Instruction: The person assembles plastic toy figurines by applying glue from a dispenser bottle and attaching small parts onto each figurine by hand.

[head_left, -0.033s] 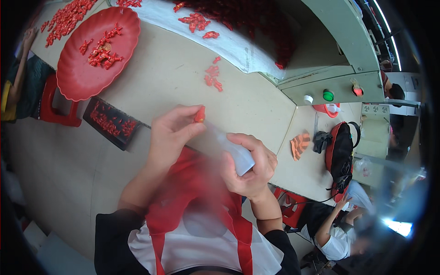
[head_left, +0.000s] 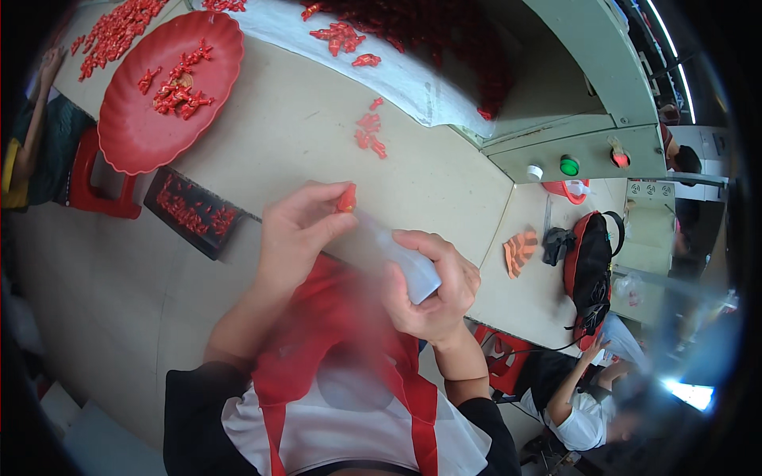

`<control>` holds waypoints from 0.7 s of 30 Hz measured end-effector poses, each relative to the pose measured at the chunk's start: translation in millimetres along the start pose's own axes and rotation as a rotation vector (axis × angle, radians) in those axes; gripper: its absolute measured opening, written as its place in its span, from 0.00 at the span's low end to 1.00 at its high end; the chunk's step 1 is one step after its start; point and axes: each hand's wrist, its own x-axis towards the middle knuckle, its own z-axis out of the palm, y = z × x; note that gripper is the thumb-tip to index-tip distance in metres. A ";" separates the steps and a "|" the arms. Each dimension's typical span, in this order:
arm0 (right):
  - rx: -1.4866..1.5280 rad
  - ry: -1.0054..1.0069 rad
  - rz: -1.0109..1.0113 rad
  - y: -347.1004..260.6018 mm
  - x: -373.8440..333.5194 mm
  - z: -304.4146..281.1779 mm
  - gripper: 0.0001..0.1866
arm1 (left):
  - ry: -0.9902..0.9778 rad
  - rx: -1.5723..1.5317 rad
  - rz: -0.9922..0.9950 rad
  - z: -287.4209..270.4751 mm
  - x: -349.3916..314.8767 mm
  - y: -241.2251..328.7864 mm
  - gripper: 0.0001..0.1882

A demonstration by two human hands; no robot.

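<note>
My left hand [head_left: 298, 226] pinches a small glossy red piece [head_left: 347, 198] with a bit of yellow on it, between thumb and fingertips. A pale translucent squeeze bottle [head_left: 416, 274] is gripped in my right hand [head_left: 440, 289]. Its narrow tip points toward the red piece; a blurred patch hides whether they touch. Just beyond my hands, a few red pieces [head_left: 369, 135] lie on the light worktable [head_left: 444, 178]. More red figures [head_left: 181, 97] sit in a large scalloped red plate [head_left: 127, 131] at the far left.
A black tray [head_left: 208, 247] of small red parts juts from the table edge. White sheeting [head_left: 397, 91] with red pieces runs into a green-grey cabinet [head_left: 571, 143] with buttons. To the right are a striped cloth [head_left: 520, 252], a black-and-red bag [head_left: 591, 278] and a seated person [head_left: 583, 420].
</note>
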 end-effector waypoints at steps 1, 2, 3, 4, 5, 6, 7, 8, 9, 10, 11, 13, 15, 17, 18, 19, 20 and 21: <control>-0.002 0.001 -0.002 0.2 0.3 0.7 0.15 | 0.002 0.020 0.016 -0.4 0.0 -0.1 0.15; -0.005 0.003 -0.004 0.5 0.3 1.4 0.15 | 0.004 0.040 0.032 -0.9 0.1 -0.5 0.15; -0.004 0.002 -0.003 0.2 0.3 1.6 0.15 | 0.005 0.040 0.031 -1.4 0.3 -0.3 0.15; -0.007 -0.006 0.007 -0.5 0.4 1.5 0.15 | 0.001 0.033 0.031 -1.9 0.5 0.2 0.15; -0.012 -0.014 0.018 -1.0 0.3 1.2 0.14 | -0.005 0.026 0.031 -1.9 0.6 0.3 0.15; -0.013 -0.015 0.019 -1.0 0.2 1.2 0.14 | -0.005 0.026 0.030 -1.9 0.8 0.1 0.15; -0.007 -0.012 0.028 -1.0 0.2 1.3 0.15 | 0.002 0.030 0.022 -1.8 0.9 -0.1 0.15; -0.001 -0.010 0.036 -0.9 0.4 1.2 0.15 | 0.008 0.035 0.016 -1.7 1.2 0.0 0.15; -0.001 -0.010 0.036 -0.2 -0.2 0.5 0.15 | 0.008 0.035 0.016 -1.6 1.5 1.2 0.15; 0.036 -0.002 0.120 1.7 -1.6 -0.9 0.15 | 0.032 0.034 0.003 -1.7 1.7 3.1 0.15; 0.071 0.008 0.203 3.9 -2.6 -2.6 0.16 | 0.054 0.033 -0.009 -1.6 2.3 4.7 0.15; 0.076 0.022 0.238 6.1 -2.2 -4.7 0.17 | 0.058 0.028 0.014 -5.3 3.3 3.5 0.15; 0.507 0.112 0.764 3.7 2.8 -4.7 0.17 | 0.063 0.025 0.037 -10.0 4.3 0.7 0.15; 0.586 0.083 0.798 21.2 11.1 1.8 0.16 | 0.056 0.029 0.061 -13.1 4.6 -1.1 0.16; 0.667 0.035 0.816 34.0 15.6 7.1 0.15 | 0.053 0.029 0.062 -12.4 4.0 -1.1 0.16; 0.747 -0.013 0.832 47.8 19.7 12.8 0.14 | 0.050 0.026 0.052 -11.5 2.9 -1.2 0.16; 0.749 -0.009 0.829 65.1 23.3 19.3 0.14 | 0.047 0.025 0.043 -9.9 2.2 0.4 0.16; 0.522 -0.079 0.752 84.8 24.9 24.3 0.13 | 0.033 0.027 0.044 -6.7 2.5 0.7 0.16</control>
